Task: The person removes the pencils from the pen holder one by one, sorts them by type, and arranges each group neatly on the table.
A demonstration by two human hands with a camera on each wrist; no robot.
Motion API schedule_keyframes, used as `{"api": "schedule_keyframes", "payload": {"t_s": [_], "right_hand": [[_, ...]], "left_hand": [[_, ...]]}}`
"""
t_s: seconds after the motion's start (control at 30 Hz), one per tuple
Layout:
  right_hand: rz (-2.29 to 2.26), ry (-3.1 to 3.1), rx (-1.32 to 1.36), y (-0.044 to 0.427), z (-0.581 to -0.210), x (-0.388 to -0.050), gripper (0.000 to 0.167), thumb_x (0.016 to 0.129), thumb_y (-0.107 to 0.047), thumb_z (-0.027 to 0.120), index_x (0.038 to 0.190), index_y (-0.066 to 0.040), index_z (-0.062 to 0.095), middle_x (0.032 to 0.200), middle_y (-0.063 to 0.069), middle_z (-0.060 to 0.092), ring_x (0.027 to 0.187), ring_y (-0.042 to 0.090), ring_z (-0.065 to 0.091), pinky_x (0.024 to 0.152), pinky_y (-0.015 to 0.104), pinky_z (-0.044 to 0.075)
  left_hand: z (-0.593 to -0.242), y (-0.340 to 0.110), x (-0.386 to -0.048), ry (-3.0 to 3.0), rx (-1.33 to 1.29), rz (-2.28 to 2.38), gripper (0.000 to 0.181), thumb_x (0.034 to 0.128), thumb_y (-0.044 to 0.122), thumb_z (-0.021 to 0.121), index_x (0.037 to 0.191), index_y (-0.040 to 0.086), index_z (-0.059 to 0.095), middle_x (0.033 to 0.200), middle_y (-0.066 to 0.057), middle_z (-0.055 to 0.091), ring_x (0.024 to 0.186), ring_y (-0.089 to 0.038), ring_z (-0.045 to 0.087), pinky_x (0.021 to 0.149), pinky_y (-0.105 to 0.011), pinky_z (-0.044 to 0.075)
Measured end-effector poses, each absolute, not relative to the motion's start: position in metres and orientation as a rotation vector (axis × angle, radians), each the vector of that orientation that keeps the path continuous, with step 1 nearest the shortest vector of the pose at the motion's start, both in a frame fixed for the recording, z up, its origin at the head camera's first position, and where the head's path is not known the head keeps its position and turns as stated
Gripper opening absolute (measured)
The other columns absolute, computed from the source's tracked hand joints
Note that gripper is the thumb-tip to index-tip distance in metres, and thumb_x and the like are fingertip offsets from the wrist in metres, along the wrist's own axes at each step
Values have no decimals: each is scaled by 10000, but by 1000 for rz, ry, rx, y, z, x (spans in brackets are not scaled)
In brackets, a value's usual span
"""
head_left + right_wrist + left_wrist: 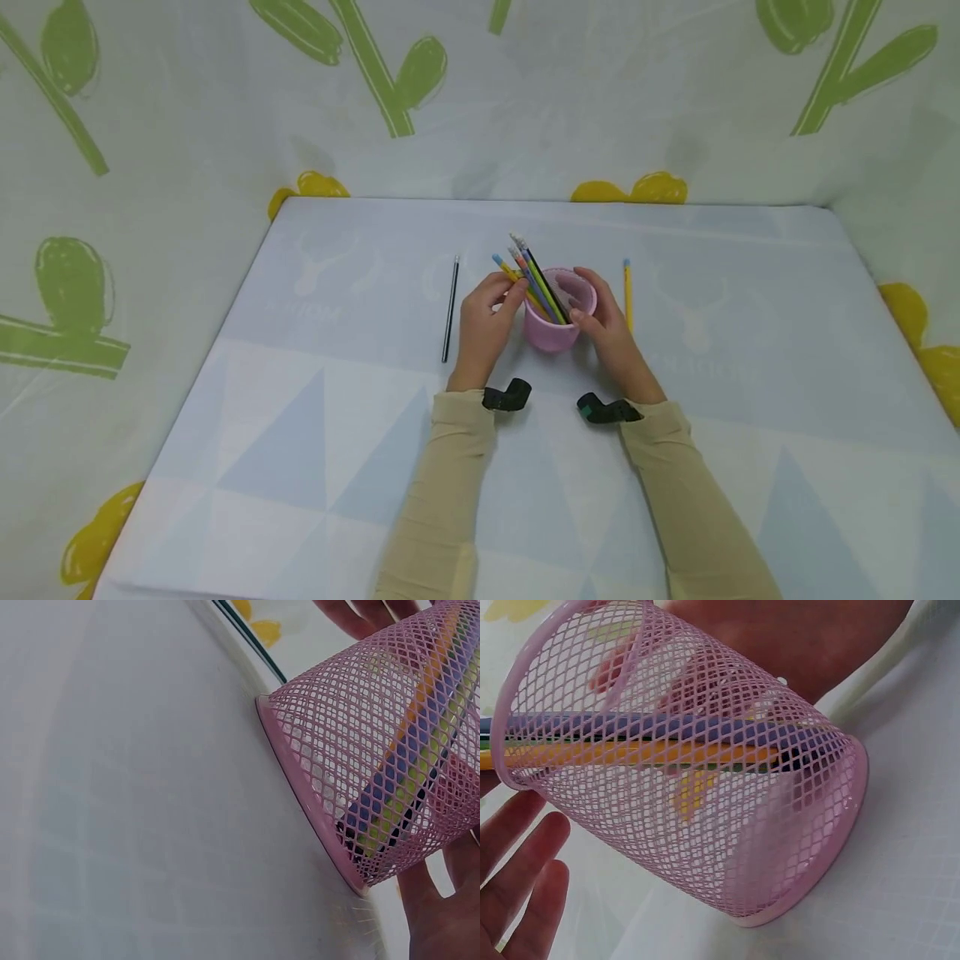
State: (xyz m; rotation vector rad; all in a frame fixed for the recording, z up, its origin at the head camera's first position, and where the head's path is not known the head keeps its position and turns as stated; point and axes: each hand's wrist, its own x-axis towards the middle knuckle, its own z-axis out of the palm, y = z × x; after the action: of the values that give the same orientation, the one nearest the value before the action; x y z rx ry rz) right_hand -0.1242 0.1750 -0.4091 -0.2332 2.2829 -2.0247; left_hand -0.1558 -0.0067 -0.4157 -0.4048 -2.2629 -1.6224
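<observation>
Beige sleeves flank a pink mesh cup on the bench.
Right hand fingers clamp it; left hand fingers pinch a yellow pencil leaning inside. A sideways tug, with the right hold loosened, could tip the cup.

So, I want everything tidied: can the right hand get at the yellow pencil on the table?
Probably yes: the yellow pencil lies beside the right hand, nothing visible between them, though that hand must first let go of the cup.
</observation>
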Motion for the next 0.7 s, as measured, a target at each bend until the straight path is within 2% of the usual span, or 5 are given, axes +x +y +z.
{"api": "schedule_keyframes", "payload": {"t_s": [0.13, 0.27, 0.53, 0.7], "right_hand": [[-2026, 2280, -238, 176, -411, -125, 552, 902, -267, 492, 1391, -244, 236, 1401, -56, 259, 1279, 171, 259, 1014, 456, 244], [-2045, 2257, -241, 178, -418, -130, 547, 904, -206, 485, 1390, -250, 240, 1389, -58, 296, 1273, 166, 279, 1022, 453, 228], [-2072, 2264, -285, 179, -423, -132, 536, 906, -141, 476, 1383, -249, 256, 1367, -46, 345, 1267, 162, 298, 1021, 447, 235], [-2076, 2245, -275, 176, -413, -125, 534, 910, -122, 462, 1391, -204, 245, 1386, -10, 320, 1275, 184, 281, 1029, 444, 218]], "left_hand": [[-409, -10, -155, -2221, -386, -1621, 356, 907, 406, 469, 938, 129, 689, 985, 108, 605, 909, -33, 536, 744, -239, 460], [-402, -14, -154, -2192, -352, -1651, 301, 910, 362, 486, 1006, 153, 680, 1016, 113, 605, 943, -43, 534, 761, -257, 453], [-401, -16, -156, -2205, -338, -1728, 253, 910, 283, 511, 1010, 120, 676, 998, 51, 626, 918, -79, 543, 768, -260, 450], [-400, -14, -153, -2228, -345, -1743, 272, 903, 338, 509, 979, 141, 680, 977, 88, 624, 925, -56, 538, 779, -262, 446]]}}
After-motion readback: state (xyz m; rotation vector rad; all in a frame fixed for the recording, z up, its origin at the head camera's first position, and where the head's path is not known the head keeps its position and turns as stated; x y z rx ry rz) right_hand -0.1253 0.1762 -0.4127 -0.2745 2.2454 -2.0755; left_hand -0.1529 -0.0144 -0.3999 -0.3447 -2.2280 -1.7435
